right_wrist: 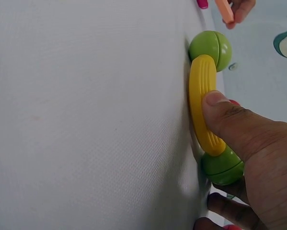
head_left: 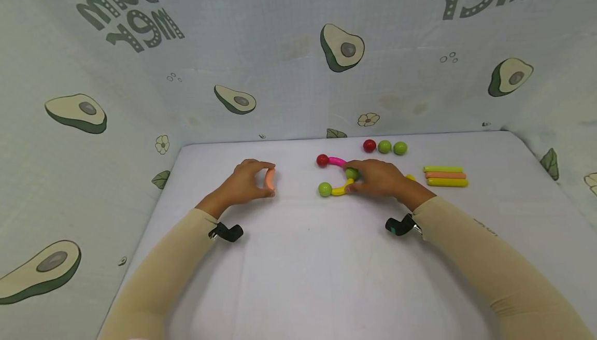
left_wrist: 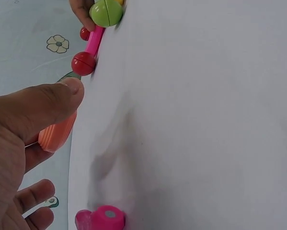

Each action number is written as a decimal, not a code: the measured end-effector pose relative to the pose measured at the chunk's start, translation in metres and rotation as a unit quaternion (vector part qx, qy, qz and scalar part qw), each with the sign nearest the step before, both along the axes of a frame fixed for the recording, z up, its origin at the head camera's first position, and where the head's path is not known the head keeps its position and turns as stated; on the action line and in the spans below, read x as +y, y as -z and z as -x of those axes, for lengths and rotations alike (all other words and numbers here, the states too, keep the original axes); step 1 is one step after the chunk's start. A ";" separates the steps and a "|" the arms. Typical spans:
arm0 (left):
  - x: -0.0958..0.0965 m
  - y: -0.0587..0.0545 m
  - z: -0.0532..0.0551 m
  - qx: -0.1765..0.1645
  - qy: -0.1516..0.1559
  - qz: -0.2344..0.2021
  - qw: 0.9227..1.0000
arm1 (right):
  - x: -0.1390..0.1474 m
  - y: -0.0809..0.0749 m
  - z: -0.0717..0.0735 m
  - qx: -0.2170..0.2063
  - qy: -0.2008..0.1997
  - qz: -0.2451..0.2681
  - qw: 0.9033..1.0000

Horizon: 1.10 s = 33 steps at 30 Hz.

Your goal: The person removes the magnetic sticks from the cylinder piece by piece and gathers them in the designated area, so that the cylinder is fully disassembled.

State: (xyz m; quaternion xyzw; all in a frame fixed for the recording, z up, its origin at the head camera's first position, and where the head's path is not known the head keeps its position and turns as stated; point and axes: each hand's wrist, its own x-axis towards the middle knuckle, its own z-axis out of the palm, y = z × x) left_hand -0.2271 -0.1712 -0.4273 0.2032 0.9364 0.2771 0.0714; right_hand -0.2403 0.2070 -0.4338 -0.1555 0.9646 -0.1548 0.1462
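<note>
The orange curved piece [head_left: 270, 180] is held left of centre, pinched near its two ends by the left hand [head_left: 240, 183], the nearer hand. Its long axis is laid near to far, one end pointed each way, and its hollow side appears to be turned right. Across a gap to its right, the red ball [head_left: 322, 160] is placed on the far side and the green ball [head_left: 325, 189] on the near side. Farther right, the yellow curved piece [head_left: 338, 191], joined to that green ball, is gripped by the right hand [head_left: 379, 178].
</note>
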 end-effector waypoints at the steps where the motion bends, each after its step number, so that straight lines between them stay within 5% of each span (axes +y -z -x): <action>1: -0.002 -0.001 0.000 -0.004 -0.005 0.000 1.000 | 0.000 0.000 0.000 -0.001 0.000 0.000 1.000; 11: -0.021 -0.005 -0.001 -0.038 -0.038 -0.002 0.999 | 0.001 0.001 0.000 0.002 -0.001 0.002 1.000; 33: -0.062 -0.002 -0.003 -0.063 -0.045 -0.013 0.997 | 0.000 -0.004 -0.001 -0.007 -0.002 0.002 1.000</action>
